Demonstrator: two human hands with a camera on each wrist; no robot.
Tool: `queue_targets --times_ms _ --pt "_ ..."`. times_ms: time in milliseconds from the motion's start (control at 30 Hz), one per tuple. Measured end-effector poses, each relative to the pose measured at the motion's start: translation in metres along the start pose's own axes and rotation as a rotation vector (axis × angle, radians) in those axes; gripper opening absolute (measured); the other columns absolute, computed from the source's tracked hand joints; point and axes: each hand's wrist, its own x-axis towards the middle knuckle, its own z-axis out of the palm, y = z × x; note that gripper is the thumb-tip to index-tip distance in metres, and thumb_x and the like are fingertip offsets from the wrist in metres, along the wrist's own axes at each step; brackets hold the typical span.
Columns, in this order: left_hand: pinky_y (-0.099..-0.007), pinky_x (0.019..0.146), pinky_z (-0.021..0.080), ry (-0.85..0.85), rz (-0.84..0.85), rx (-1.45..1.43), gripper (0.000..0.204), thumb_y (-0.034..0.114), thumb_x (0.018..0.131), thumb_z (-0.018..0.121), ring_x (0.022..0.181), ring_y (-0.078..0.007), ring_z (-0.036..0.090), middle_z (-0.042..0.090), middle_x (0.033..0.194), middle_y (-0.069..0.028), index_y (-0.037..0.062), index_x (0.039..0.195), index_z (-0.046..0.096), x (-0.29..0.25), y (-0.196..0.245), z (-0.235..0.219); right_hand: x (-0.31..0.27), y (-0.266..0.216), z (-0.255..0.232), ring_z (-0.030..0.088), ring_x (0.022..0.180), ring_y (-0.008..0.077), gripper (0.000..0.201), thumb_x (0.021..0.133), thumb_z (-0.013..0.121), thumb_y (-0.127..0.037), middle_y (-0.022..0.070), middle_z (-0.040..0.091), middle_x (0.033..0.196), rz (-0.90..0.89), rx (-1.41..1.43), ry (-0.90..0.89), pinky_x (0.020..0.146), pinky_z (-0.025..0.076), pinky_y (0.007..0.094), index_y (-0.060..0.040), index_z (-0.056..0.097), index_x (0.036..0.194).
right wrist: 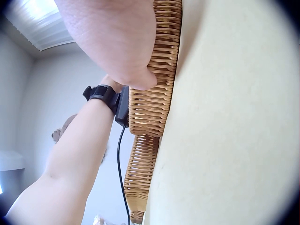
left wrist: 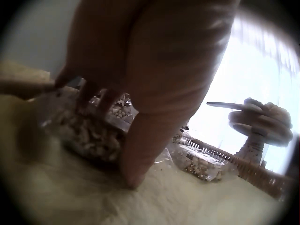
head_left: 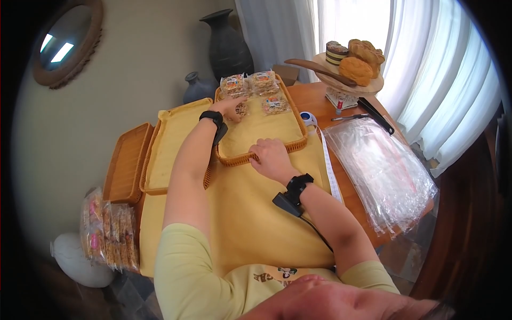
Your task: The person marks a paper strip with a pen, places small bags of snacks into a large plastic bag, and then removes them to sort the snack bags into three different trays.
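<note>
A wicker basket (head_left: 261, 152) lined with yellow cloth stands on the table. Inside it, my left hand (head_left: 233, 108) grips a clear-wrapped snack packet (left wrist: 89, 136), with fingers over its top and the thumb at its side. Much of that packet is hidden under the hand in the head view. Farther back in the basket lie more labelled packets, one at the far left (head_left: 233, 84), another beside it (head_left: 263, 81), and one (head_left: 276, 105) along the right side. My right hand (head_left: 273, 158) holds the near rim of the basket, its thumb against the woven outer wall (right wrist: 159, 108).
Left of the basket are a second lined basket (head_left: 178, 141) and a bare wicker one (head_left: 125, 165). Stacked packets (head_left: 114, 234) sit at the lower left. To the right lie a tape measure (head_left: 330, 165), clear plastic bags (head_left: 378, 176), scissors (head_left: 352, 117) and a bread stand (head_left: 368, 88).
</note>
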Motion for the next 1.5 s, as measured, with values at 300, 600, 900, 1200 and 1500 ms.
queue_targets --times_ms 300,600,900,1200,1500 --pt "-0.0354 0.086 0.039 0.098 0.012 0.232 0.084 0.012 0.054 0.072 0.103 -0.0355 0.045 0.044 0.111 -0.0215 0.0241 0.127 0.032 0.000 -0.003 0.006 0.000 -0.001 0.000 0.052 0.070 0.0209 0.011 0.067 0.061 -0.019 0.0046 0.051 0.069 0.004 -0.010 -0.012 0.064 0.037 0.0343 -0.0099 0.057 0.071" --pt "-0.0387 0.082 0.041 0.061 0.341 0.219 0.062 0.021 0.068 0.061 0.099 -0.0317 0.049 0.051 0.108 -0.0172 0.0189 0.126 0.037 0.016 0.094 0.014 0.000 0.001 0.005 0.052 0.072 0.0211 0.012 0.066 0.061 -0.019 0.0050 0.052 0.071 0.009 -0.024 -0.019 0.064 0.038 0.0344 -0.0099 0.058 0.072" --pt "-0.0383 0.081 0.040 0.012 0.254 0.302 0.056 0.022 0.071 0.059 0.096 -0.0370 0.049 0.046 0.108 -0.0218 0.0236 0.123 0.038 0.030 0.100 0.012 -0.001 0.001 0.005 0.052 0.072 0.0213 0.015 0.066 0.062 -0.019 0.0053 0.052 0.072 0.008 -0.024 -0.002 0.064 0.039 0.0337 -0.0088 0.059 0.076" --pt "-0.0383 0.085 0.039 0.097 0.161 0.255 0.057 0.015 0.074 0.056 0.100 -0.0361 0.047 0.042 0.112 -0.0201 0.0232 0.126 0.036 0.015 0.079 0.017 0.000 0.000 0.004 0.053 0.072 0.0213 0.010 0.065 0.061 -0.017 0.0050 0.052 0.070 0.019 0.013 0.020 0.064 0.039 0.0345 -0.0099 0.058 0.071" --pt "-0.0352 0.090 0.036 0.248 0.503 -0.021 0.052 0.012 0.074 0.059 0.107 -0.0301 0.045 0.049 0.115 -0.0143 0.0119 0.122 0.042 -0.114 0.099 -0.002 -0.002 0.004 0.006 0.054 0.069 0.0237 0.011 0.066 0.061 -0.019 0.0071 0.054 0.069 0.015 0.045 0.024 0.063 0.040 0.0359 -0.0099 0.059 0.073"
